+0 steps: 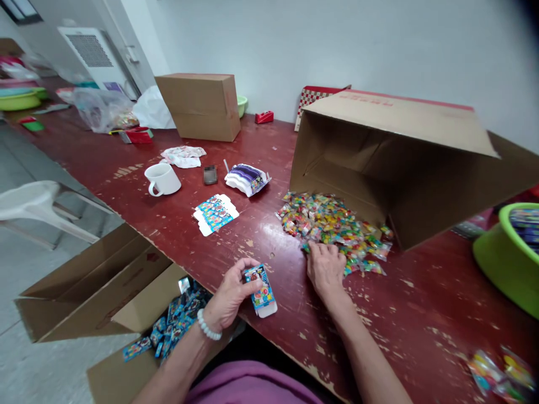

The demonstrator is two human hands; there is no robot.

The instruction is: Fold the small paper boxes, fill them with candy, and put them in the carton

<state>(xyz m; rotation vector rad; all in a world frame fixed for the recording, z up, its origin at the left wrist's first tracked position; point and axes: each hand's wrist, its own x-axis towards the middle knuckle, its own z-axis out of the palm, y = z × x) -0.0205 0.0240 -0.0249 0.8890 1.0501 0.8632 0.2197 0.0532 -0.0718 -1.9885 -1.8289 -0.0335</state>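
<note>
My left hand (236,289) is closed around a small blue printed box (261,293), thumb across its front, with a white flap at the lower end. Over the near edge of a pile of small clear candy packets (320,221), my right hand (326,266) has its fingers bent down onto the packets. Its fingertips are partly hidden; a bit of green wrapper shows beside them. The pile spills from the mouth of a cardboard carton (404,120) lying on its side. A flattened blue box blank (217,213) lies left of the pile, near a stack of blanks (247,178).
On the red table (290,342) stand a white mug (163,178), a crumpled cloth (184,156) and another carton (202,106). A green basin (507,264) is at right, with loose packets (501,373) nearer. Below left, an open carton (143,292) holds many blue boxes (174,320).
</note>
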